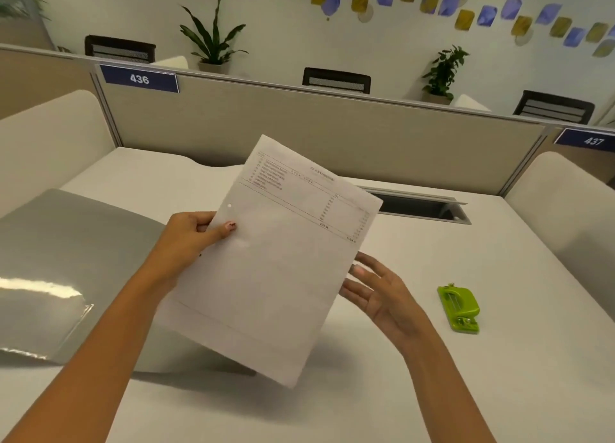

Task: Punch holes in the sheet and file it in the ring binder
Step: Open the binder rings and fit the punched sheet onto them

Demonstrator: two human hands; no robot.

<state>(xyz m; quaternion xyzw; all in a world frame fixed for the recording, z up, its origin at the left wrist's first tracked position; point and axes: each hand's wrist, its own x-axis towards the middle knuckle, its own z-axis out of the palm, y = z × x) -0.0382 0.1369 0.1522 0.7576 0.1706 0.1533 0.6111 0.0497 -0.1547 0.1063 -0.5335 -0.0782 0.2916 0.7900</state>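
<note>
My left hand [191,234] pinches the left edge of a white printed sheet [279,276], held tilted above the white desk. One punched hole shows near that edge, just above my thumb. My right hand [379,293] is open, fingers spread, at the sheet's right edge; whether it touches the paper I cannot tell. The grey ring binder [66,263] lies open at the left of the desk, with its rings out of sight. A green hole punch [461,308] rests on the desk to the right, apart from both hands.
A beige partition [299,126] closes the back of the white desk [432,376]. A cable slot [422,206] with a raised flap sits behind the sheet. Cream side panels flank the desk. Chairs and potted plants stand beyond the partition.
</note>
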